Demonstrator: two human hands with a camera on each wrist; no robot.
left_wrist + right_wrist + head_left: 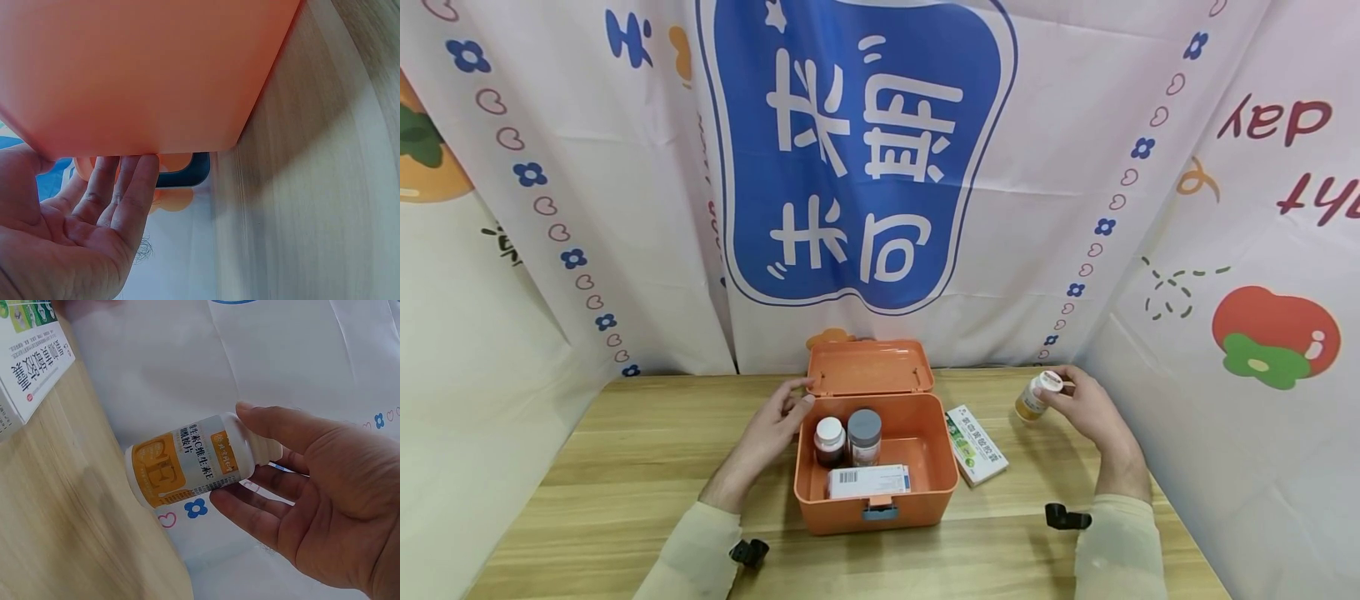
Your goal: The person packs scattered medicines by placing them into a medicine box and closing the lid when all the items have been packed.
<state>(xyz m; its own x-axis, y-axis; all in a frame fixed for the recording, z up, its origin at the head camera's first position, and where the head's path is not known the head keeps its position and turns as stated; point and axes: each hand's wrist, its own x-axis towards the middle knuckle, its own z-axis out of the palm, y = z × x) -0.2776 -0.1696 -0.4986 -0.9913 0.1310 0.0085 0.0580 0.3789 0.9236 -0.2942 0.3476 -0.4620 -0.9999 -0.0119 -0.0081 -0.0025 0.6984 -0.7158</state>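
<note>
My right hand [1086, 408] pinches a white pill bottle [187, 462] with an orange and grey label, fingers and thumb around its upper part near the cap. The bottle tilts slightly over the right side of the table. At the back left corner of an orange box [875, 515], my left hand [777, 423] rests with fingers extended; in the left wrist view its fingertips [149, 164] reach past the box's edge. The box's lid [872, 368] stands raised at the back. Inside are a dark bottle with a white cap [831, 442], a grey-capped bottle [864, 437] and white medicine boxes [868, 482].
A white and green medicine box [976, 446] lies on the wooden table [647, 467], just right of the orange box. Printed curtains [640, 208] hang behind the table and along both sides. A blue latch [880, 512] is on the orange box's front.
</note>
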